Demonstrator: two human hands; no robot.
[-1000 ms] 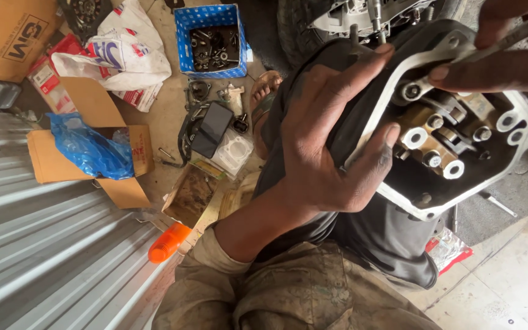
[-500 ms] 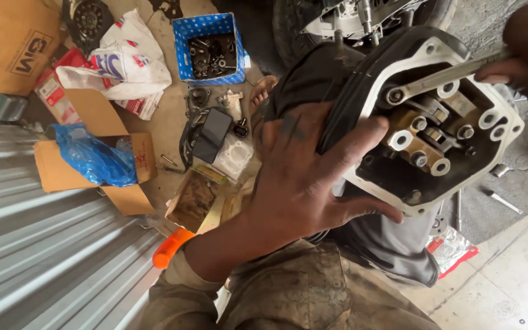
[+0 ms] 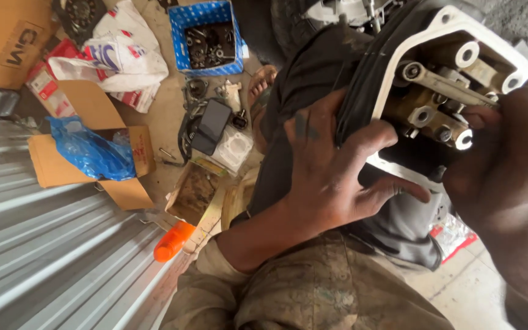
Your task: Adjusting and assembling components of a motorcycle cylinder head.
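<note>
The engine cover (image 3: 459, 73) now sits higher and nearer to you than half a second ago, and your right hand (image 3: 508, 165) has come over its lower right side. Your left hand (image 3: 331, 177) grips the cover's black rubber edge, fingers spread; I cannot tell if the right one is closed. The floor is dusty concrete beside a ribbed metal shutter (image 3: 50, 244). On it lie brown cardboard (image 3: 117, 189), a crumpled blue plastic bag (image 3: 90, 153), a blue box (image 3: 206, 36) of dark metal parts, and an orange bottle (image 3: 173, 241).
</note>
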